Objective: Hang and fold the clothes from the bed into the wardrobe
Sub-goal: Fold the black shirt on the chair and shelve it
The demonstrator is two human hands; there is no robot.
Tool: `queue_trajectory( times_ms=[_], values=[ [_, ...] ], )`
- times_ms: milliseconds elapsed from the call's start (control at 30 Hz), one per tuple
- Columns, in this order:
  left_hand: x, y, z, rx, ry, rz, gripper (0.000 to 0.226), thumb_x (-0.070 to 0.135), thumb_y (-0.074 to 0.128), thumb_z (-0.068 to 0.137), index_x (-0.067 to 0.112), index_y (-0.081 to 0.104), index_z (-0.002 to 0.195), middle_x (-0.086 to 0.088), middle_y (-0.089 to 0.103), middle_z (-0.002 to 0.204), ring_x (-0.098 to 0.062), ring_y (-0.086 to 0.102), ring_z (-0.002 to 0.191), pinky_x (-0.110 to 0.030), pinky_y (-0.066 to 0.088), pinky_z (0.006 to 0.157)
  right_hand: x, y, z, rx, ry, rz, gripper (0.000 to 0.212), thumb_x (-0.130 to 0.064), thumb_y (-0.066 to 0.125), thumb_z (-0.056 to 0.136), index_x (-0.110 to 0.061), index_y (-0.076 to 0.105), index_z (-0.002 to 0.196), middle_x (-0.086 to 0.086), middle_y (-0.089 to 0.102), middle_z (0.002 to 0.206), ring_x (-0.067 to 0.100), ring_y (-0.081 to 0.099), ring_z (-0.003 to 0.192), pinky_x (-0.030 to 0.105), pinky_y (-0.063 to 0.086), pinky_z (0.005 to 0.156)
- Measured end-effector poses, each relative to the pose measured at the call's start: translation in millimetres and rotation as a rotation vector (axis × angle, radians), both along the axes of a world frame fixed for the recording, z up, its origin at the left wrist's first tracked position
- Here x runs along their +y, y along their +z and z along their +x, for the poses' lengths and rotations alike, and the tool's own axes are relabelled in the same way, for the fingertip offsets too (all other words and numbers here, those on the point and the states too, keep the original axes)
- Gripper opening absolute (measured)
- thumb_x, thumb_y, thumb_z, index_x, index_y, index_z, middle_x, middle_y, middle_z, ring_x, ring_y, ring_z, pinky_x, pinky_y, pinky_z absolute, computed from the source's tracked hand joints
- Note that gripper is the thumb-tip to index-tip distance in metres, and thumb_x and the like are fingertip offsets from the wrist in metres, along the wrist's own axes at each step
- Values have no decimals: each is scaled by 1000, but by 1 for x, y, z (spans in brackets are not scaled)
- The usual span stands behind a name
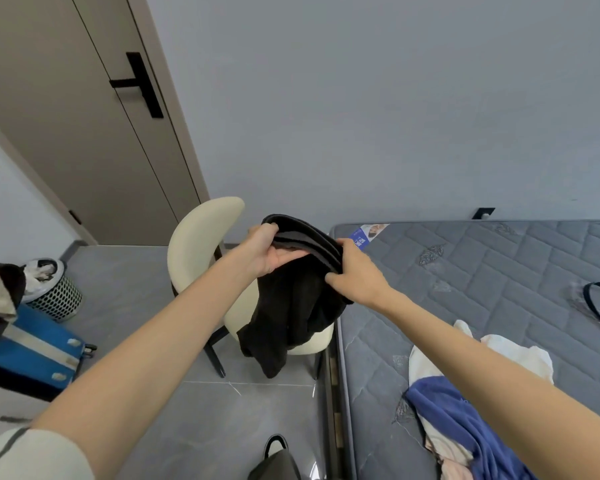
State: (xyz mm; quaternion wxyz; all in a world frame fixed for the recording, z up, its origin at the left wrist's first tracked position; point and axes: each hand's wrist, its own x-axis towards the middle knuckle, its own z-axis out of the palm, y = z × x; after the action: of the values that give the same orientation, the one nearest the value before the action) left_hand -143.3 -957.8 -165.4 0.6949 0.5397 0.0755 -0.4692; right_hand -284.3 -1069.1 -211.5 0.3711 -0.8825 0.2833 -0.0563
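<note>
Above the cream chair (201,237) beside the bed (499,271), both hands grip a black garment (298,306) by its folded top edge, the left hand (267,251) clasping one end and the right hand (357,271) the other. Its loose lower part hangs down over the chair seat, while a blue garment (465,420) and a white one (513,351) lie on the mattress.

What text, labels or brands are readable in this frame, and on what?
Blue and white label at the mattress corner: white characters on the blue part, too small and blurred to read.
Blue suitcase, black garment, waste basket, door: no text visible.
Nothing else legible.
</note>
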Motion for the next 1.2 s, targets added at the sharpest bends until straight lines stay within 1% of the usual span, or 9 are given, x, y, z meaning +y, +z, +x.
queue_trajectory(
  times_ms=[133,233,333,400,633,800,967,1067,1200],
  values=[
    [7,3,-7,-329,-105,117,34,19,43,102,5,35,132,-22,57,123,-33,68,88,-39,60,61,-14,17,-9,-113,-137,-207,29,-24,59,76,-21,60,104,-5,58,86,19,53,80,29,38,65],
    [20,6,-1,-489,-228,119,50,23,63,92,9,38,133,-12,56,126,-28,61,112,-35,59,75,-25,37,-10,-142,-94,-181,20,-24,67,70,-22,59,89,-10,59,72,15,54,70,26,39,56],
    [39,1,5,-719,-498,129,70,12,81,74,12,42,133,-4,60,125,-19,60,114,-30,54,90,-29,45,-7,-101,6,-161,20,-19,72,66,-18,60,81,-7,59,67,17,59,68,26,40,53],
    [48,-11,5,-888,-481,227,76,8,82,71,11,38,132,-3,58,123,-17,59,112,-25,54,85,-27,45,-3,-115,32,-178,21,-18,76,66,-16,62,81,-5,62,69,19,61,71,28,44,57],
    [48,-21,49,-1384,-399,489,29,40,66,86,21,61,107,3,67,98,-17,63,88,-37,53,78,-28,42,33,-64,174,-377,46,-34,84,68,-6,65,100,3,60,88,22,54,84,35,44,69],
    [20,-18,123,-1475,-516,569,34,43,69,82,16,64,101,-5,54,106,-20,49,100,-40,47,86,-55,45,92,59,275,-518,32,-18,71,79,-6,55,103,5,48,93,26,51,89,41,46,70],
    [-18,-20,203,-1453,-466,531,31,36,75,78,16,60,97,3,60,92,-22,56,91,-36,46,70,-91,47,171,117,273,-634,28,-5,55,83,-8,50,110,10,53,105,29,48,99,40,44,74],
    [-42,-11,245,-1487,-397,518,30,33,76,77,25,49,85,13,53,75,-17,53,78,-28,34,56,-115,52,216,73,194,-807,34,-8,55,81,-12,52,115,7,56,105,29,48,99,33,34,69],
    [-65,-5,279,-1518,-337,435,24,26,72,81,22,48,86,8,58,74,-18,56,74,-35,42,59,-136,54,253,-68,116,-917,38,-2,56,79,-14,55,115,5,59,100,27,50,91,29,28,67]
  ],
)
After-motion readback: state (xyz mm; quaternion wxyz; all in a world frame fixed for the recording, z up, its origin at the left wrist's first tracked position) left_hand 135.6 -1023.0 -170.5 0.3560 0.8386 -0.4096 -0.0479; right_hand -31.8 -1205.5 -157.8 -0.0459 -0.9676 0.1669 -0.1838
